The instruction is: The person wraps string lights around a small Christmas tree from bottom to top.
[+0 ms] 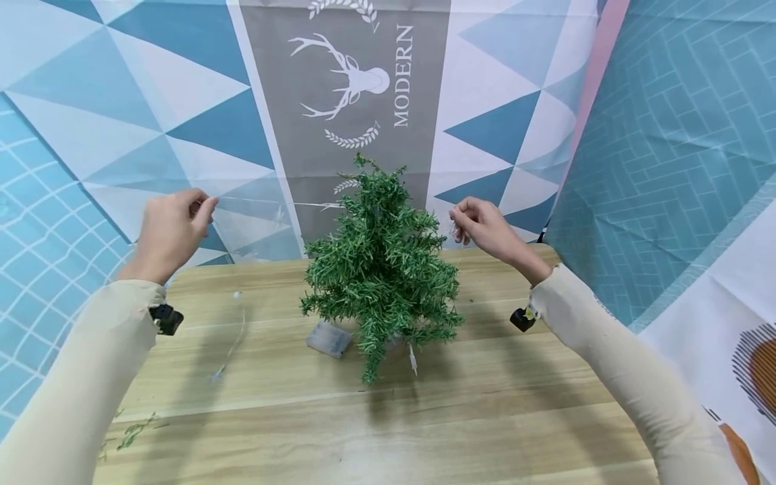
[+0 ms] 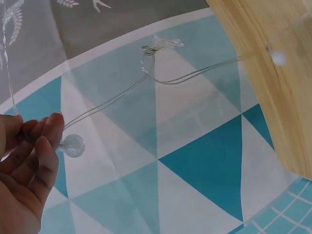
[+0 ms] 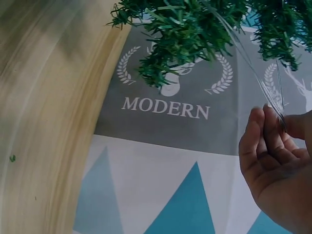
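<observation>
A small artificial Christmas tree [image 1: 382,263] stands upright on the wooden table, between my two hands. To its left, my left hand [image 1: 172,229] pinches the thin wire of a string of lights [image 2: 105,104], raised above the table. A clear round bulb [image 2: 74,146] hangs by those fingers, and the wire runs from them toward the tree's upper left side. A slack length drops to the tabletop. On the tree's other side, my right hand [image 1: 483,228] pinches several strands of thin wire [image 3: 265,90] that lead to the branches. The tree's base is mostly hidden by foliage.
A grey translucent box [image 1: 329,339] lies left of the tree's base, and a white tip [image 1: 413,360] sticks out below the branches. Green needle bits [image 1: 135,431] are scattered at the table's front left. A patterned cloth [image 1: 497,81] hangs behind the table [image 1: 485,431].
</observation>
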A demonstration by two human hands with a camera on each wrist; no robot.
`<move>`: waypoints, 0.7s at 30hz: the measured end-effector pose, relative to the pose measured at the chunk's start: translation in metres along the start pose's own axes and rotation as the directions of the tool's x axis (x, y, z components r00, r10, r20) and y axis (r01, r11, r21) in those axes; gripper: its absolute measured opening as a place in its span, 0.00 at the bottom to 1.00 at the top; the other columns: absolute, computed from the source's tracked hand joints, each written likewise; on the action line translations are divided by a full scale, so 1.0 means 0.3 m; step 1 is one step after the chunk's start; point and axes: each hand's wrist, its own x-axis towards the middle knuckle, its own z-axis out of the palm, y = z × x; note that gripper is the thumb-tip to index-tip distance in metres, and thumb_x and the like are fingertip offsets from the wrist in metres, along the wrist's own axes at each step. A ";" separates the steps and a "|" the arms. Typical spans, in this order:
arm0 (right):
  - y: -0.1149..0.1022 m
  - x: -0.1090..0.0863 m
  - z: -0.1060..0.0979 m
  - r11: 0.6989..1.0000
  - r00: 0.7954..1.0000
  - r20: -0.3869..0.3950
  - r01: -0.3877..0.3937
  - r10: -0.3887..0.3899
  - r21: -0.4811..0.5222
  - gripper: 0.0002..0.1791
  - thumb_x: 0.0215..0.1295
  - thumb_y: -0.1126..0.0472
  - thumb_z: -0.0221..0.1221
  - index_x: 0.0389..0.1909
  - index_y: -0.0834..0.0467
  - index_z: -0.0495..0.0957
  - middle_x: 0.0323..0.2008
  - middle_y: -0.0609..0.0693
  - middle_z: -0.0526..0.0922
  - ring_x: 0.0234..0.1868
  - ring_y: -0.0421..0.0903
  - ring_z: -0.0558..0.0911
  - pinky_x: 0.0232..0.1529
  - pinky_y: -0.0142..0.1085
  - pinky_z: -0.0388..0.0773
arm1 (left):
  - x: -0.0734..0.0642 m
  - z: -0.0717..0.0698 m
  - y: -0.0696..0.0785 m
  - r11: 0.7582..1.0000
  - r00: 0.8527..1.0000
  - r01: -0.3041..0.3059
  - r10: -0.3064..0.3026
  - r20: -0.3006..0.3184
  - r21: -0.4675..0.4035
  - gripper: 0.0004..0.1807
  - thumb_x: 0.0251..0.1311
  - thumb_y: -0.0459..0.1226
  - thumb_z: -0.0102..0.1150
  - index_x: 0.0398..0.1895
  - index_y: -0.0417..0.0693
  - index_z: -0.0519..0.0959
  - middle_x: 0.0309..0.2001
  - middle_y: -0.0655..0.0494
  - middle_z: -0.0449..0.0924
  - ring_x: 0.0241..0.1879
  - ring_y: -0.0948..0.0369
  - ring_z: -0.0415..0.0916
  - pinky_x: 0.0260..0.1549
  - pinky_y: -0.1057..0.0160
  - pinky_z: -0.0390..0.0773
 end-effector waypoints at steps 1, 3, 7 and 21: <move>0.008 0.001 0.006 1.000 1.000 -0.002 -0.006 0.006 -0.006 0.14 0.79 0.57 0.48 0.45 0.65 0.74 0.32 0.64 0.81 0.29 0.52 0.81 0.32 0.43 0.82 | 0.005 0.012 -0.003 1.000 1.000 -0.002 0.002 0.001 0.015 0.16 0.74 0.39 0.52 0.33 0.36 0.82 0.23 0.44 0.81 0.13 0.72 0.70 0.17 0.74 0.66; 0.022 0.004 0.016 0.999 1.000 -0.001 -0.010 0.010 -0.033 0.15 0.79 0.56 0.48 0.45 0.65 0.75 0.33 0.62 0.81 0.30 0.51 0.81 0.33 0.40 0.82 | 0.011 0.036 -0.010 0.999 1.000 -0.006 0.006 0.003 0.039 0.17 0.74 0.39 0.51 0.32 0.35 0.82 0.22 0.43 0.81 0.13 0.64 0.72 0.17 0.68 0.69; 0.051 0.011 0.031 0.997 0.999 0.033 -0.032 0.034 -0.066 0.17 0.79 0.54 0.48 0.47 0.65 0.76 0.38 0.62 0.83 0.35 0.51 0.83 0.37 0.36 0.82 | 0.004 0.077 -0.026 0.997 0.999 -0.014 0.012 0.031 0.080 0.17 0.73 0.36 0.52 0.32 0.31 0.82 0.20 0.39 0.79 0.12 0.54 0.70 0.15 0.55 0.70; 0.028 -0.018 0.061 0.991 0.993 0.071 -0.097 0.091 0.089 0.16 0.77 0.57 0.52 0.49 0.68 0.77 0.34 0.64 0.81 0.33 0.49 0.81 0.35 0.35 0.79 | -0.125 0.064 -0.040 0.996 0.981 0.034 -0.050 0.189 0.087 0.17 0.73 0.35 0.52 0.31 0.30 0.81 0.17 0.44 0.76 0.11 0.58 0.65 0.13 0.58 0.64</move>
